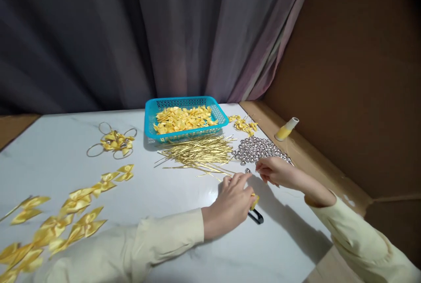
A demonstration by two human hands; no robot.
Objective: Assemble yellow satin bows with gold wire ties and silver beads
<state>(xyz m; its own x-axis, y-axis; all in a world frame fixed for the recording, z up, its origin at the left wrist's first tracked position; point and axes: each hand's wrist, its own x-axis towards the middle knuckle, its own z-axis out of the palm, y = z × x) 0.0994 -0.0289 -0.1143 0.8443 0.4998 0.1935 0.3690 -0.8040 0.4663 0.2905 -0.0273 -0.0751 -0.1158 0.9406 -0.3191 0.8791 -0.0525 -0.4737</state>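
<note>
My left hand (pixel 233 202) is closed low over the middle of the table, its fingers bent. A silver bead or small bell (pixel 247 170) shows right at its fingertips; I cannot tell whether they grip it. From beneath that hand pokes a small yellow piece (pixel 254 202), with a black loop-shaped handle (pixel 255 216) beside it, the rest hidden. My right hand (pixel 273 171) has its fingers curled and pinched together just in front of a pile of silver beads or bells (pixel 258 149). What the pinch holds, if anything, does not show.
A blue basket (pixel 151 132) of yellow ribbon bows stands at the back, with gold wire ties (pixel 200 151) before it. Yellow bows (pixel 79 199) lie at left, near a ringed bow cluster (pixel 117 141). Further right are small yellow pieces (pixel 245 125) and a yellow thread cone (pixel 286 129).
</note>
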